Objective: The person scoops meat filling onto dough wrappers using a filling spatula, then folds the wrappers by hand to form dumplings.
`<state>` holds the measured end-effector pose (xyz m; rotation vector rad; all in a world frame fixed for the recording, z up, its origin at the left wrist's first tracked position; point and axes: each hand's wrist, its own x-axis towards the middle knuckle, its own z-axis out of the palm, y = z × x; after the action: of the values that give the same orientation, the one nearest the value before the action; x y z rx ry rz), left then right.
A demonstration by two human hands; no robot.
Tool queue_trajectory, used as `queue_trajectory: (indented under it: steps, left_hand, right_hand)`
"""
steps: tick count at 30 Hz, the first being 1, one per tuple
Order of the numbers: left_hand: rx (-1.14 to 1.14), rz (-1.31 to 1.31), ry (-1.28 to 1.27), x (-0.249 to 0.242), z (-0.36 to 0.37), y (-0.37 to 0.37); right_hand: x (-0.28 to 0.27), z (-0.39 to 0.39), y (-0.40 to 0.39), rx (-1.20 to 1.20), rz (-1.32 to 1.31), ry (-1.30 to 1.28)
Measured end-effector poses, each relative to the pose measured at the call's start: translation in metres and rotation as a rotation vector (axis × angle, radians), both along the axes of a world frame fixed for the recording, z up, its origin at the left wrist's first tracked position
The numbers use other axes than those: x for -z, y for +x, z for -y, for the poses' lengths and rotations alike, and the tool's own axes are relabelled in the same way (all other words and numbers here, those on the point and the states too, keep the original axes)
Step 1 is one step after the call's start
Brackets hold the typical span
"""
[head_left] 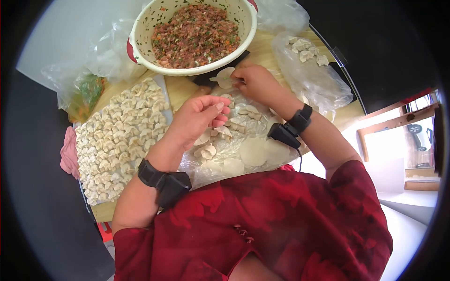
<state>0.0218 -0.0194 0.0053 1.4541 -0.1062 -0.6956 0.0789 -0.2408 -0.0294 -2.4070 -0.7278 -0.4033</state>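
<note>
My right hand (257,85) reaches just below the bowl, its fingers closed on the edge of a round, pale dumpling wrapper (224,75). A thin light strip crosses the wrapper; I cannot make out what it is. To its left is my left hand (200,116), palm partly up, fingers loosely curled and thumb near the index finger, with nothing visible in it. Folded dumplings (205,151) lie beneath and beside the left hand on clear plastic film (225,174). Flat round wrappers (254,151) rest on that film nearer my body.
A large white bowl (133,43) of minced filling (194,37) stands at the back. On the left, a tray holds rows of dumplings (124,136). Plastic bags (112,56) lie behind it. Another plastic bag (323,86) with dumpling pieces (304,49) is at right. A pink cloth (69,152) hangs at the left edge.
</note>
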Motion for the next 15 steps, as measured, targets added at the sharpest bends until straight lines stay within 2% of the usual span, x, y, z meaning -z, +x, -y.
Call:
queue_trajectory:
  steps: [4, 6, 7, 9, 10, 12, 13, 15]
  left_hand:
    - [-0.012, -0.027, -0.001, -0.002, -0.007, -0.005]
    - [-0.156, -0.198, -0.126, -0.004, -0.006, -0.006]
    - [-0.16, -0.192, -0.128, -0.005, -0.004, -0.004]
    - [-0.232, -0.455, -0.439, -0.005, 0.0, -0.001]
    - [-0.231, -0.451, -0.439, -0.004, 0.001, 0.0]
    - [-0.159, -0.346, -0.65, -0.004, 0.002, 0.001]
    - [-0.159, -0.342, -0.651, -0.006, 0.003, -0.001]
    - [-0.264, -0.174, -0.407, -0.012, 0.005, -0.006]
  right_hand:
    - [-0.008, -0.006, -0.004, 0.023, -0.028, 0.024]
    - [-0.023, -0.009, -0.019, 0.014, -0.041, 0.231]
    - [-0.036, -0.013, -0.029, -0.009, -0.071, 0.283]
    - [-0.054, -0.021, -0.045, -0.069, -0.084, 0.274]
    - [-0.058, -0.023, -0.05, -0.126, -0.102, 0.266]
    - [-0.065, -0.026, -0.057, -0.145, -0.099, 0.221]
    - [-0.074, -0.027, -0.059, -0.152, -0.253, 0.222]
    - [-0.083, -0.025, -0.054, -0.147, -0.51, 0.257]
